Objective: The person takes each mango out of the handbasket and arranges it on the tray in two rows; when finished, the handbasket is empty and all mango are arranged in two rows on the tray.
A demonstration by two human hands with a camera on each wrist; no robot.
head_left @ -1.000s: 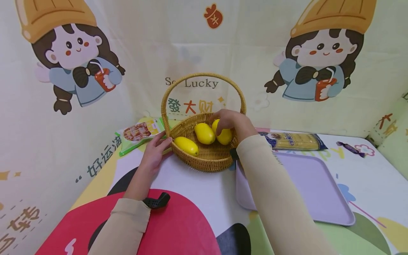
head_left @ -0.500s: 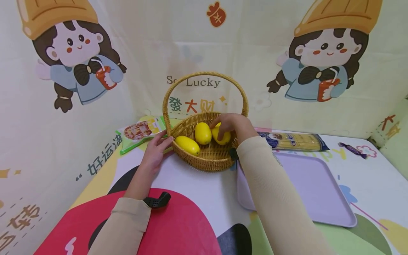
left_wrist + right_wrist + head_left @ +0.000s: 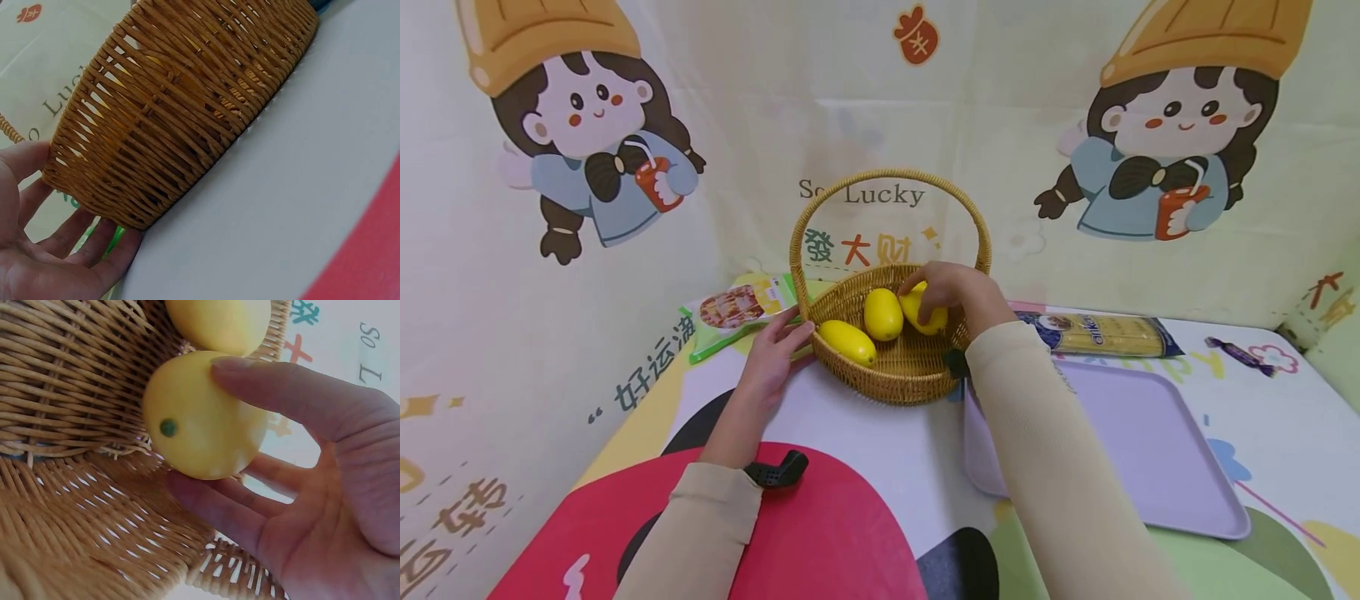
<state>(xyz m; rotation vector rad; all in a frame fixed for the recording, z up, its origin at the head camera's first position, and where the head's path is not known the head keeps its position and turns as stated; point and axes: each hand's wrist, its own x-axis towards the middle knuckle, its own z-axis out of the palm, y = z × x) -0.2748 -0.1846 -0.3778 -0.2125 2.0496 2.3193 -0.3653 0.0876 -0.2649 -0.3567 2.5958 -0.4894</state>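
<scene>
A wicker basket [image 3: 895, 387] with a tall arched handle stands at the back of the table. Three smooth yellow mangoes lie inside: a left mango [image 3: 847, 343], a middle mango [image 3: 883, 315] and a right mango [image 3: 917, 305]. My right hand [image 3: 964, 292] reaches over the basket's right side and grips the right mango between thumb and fingers. In the right wrist view that mango [image 3: 200, 419] shows a green stem spot and sits close to another one. My left hand [image 3: 769, 354] holds the basket's left end, thumb at the rim and fingers against the woven outside [image 3: 156, 119].
A green-edged food packet [image 3: 737, 312] lies left of the basket. A pasta packet [image 3: 1105, 333] and a purple wrapped candy [image 3: 1240, 356] lie to its right. A lilac tray [image 3: 1150, 450] sits at the front right, partly under my right sleeve.
My right hand has shifted the right mango slightly and tilted it toward the middle one. My left hand stays on the basket. The whole head view has drifted a little rightward.
</scene>
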